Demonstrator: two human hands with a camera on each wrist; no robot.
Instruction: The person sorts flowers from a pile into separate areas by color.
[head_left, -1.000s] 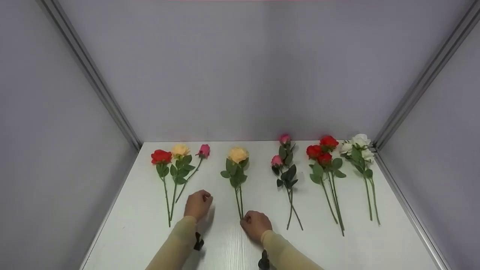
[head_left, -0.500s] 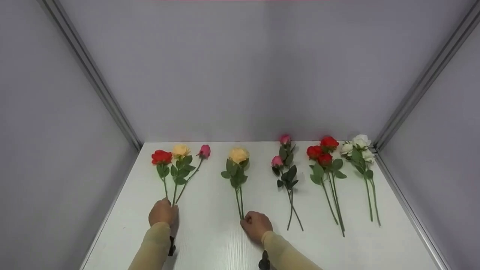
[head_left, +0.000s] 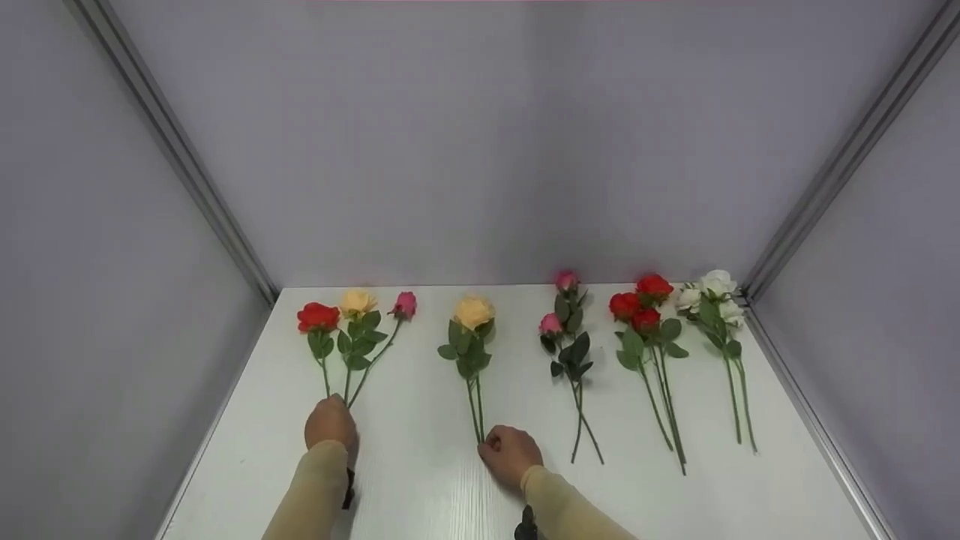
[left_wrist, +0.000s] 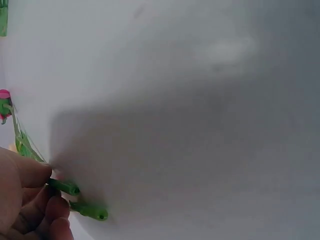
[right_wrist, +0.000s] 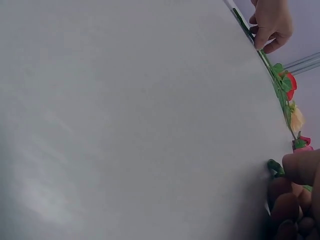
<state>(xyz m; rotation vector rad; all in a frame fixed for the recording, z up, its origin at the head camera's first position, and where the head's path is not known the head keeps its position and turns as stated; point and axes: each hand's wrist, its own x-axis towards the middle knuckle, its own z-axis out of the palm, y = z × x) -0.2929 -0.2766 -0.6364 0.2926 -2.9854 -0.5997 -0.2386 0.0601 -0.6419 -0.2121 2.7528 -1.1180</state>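
On the left of the white table, a red rose (head_left: pixel 319 317), a pale yellow rose (head_left: pixel 358 301) and a pink rose (head_left: pixel 404 304) lie fanned out. My left hand (head_left: pixel 331 424) pinches at their lower stems; two green stem ends (left_wrist: pixel 90 210) show by its fingertips in the left wrist view. Which stems it grips is partly hidden. To the right lie pale yellow roses (head_left: pixel 474 313) with two stems side by side. My right hand (head_left: pixel 511 456) pinches the lower end of these stems, a green tip (right_wrist: pixel 275 167) showing by the thumb in the right wrist view.
Farther right lie pink roses (head_left: pixel 550 324) with crossed stems, a bunch of red roses (head_left: pixel 646 319) and white roses (head_left: pixel 718 283). Grey panels (head_left: pixel 450 150) enclose the table's back and sides, and metal rails (head_left: pixel 825 172) run along the corners.
My left hand has moved left and nearer to me, from beside the pink rose's stem to the left group's stems, and pinches there now. The right hand stays at the yellow roses' stems.
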